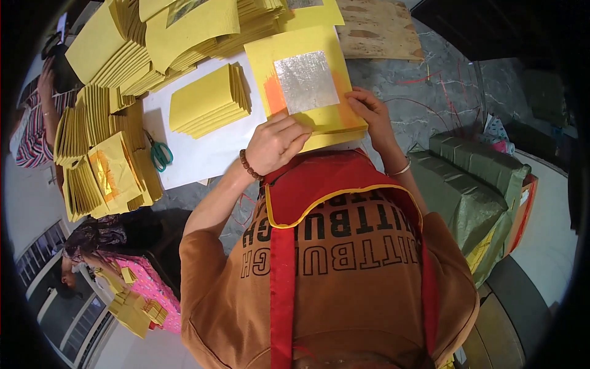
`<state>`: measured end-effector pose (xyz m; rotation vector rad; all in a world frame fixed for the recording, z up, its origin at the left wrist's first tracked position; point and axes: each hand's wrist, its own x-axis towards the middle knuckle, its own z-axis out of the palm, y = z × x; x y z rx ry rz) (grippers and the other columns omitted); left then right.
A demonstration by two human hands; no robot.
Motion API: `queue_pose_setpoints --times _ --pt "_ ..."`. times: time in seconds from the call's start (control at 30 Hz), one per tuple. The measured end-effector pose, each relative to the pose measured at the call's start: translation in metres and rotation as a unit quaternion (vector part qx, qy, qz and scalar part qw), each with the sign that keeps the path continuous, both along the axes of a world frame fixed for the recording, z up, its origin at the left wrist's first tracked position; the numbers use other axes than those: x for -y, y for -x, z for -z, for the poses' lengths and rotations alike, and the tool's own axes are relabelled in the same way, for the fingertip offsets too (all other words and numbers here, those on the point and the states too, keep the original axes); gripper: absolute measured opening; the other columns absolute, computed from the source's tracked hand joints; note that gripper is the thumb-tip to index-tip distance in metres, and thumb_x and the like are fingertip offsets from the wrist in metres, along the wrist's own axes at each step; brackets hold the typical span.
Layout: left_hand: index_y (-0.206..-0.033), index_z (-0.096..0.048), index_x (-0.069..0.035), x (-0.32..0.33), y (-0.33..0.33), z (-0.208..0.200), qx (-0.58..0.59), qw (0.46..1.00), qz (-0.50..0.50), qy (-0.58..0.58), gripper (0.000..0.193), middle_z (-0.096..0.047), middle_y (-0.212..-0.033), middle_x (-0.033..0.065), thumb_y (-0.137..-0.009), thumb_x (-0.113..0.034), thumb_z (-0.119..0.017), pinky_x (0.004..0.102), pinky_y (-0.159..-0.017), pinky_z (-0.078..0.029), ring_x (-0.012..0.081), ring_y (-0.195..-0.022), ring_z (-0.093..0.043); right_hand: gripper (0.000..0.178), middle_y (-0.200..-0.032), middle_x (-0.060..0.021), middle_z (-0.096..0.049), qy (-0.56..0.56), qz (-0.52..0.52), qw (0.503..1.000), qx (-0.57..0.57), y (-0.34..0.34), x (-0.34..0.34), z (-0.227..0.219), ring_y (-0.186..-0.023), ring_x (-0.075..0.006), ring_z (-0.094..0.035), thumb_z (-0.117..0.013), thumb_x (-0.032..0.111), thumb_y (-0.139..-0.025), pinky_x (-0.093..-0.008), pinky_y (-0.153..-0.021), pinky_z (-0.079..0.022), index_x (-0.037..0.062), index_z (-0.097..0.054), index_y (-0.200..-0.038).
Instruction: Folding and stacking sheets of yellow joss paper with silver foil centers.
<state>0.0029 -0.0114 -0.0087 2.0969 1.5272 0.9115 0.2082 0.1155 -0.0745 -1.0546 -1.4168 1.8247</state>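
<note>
Yellow, silver-foiled paper stack [305, 86] lies at the white table's [206, 154] near edge. The left hand [278, 141] curls its fingers together there, the right hand [373, 117] spreads its own alongside; any pinch is unclear. Apparently edge-aligning; next calls for even pressure.

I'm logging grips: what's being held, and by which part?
Yellow paper: the left hand seems to pinch its lower edge; the right hand touches its right edge, grip unclear.
</note>
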Motion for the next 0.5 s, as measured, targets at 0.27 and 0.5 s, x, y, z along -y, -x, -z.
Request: queue_pose_setpoints --times 0.27,0.5 --pt "-0.082 -0.061 0.001 -0.0042 0.0038 0.0036 0.070 0.996 -0.035 0.042 0.008 -0.059 -0.068 0.0127 -0.080 -0.006 -0.059 0.0331 -0.056 -0.047 0.0269 -0.061 -0.058 0.020 -0.111 -0.0067 -0.053 -0.004 0.006 1.000 0.004 0.0018 0.0015 -0.0035 -0.106 -0.0151 -0.048 -0.059 0.015 -0.085 -0.0264 -0.092 -0.035 0.0010 -0.065 -0.098" --pt "-0.083 -0.061 0.001 -0.0021 0.0040 0.0014 0.148 0.970 -0.095 0.169 0.010 -0.058 -0.066 0.0077 -0.082 -0.008 -0.058 0.0266 -0.052 -0.043 0.0141 -0.058 -0.055 0.030 -0.119 -0.0063 -0.050 0.002 -0.022 1.000 0.007 -0.0044 0.0015 -0.0043 -0.109 -0.0157 -0.047 -0.047 0.026 -0.092 -0.0273 -0.093 -0.035 0.0027 -0.063 -0.103"
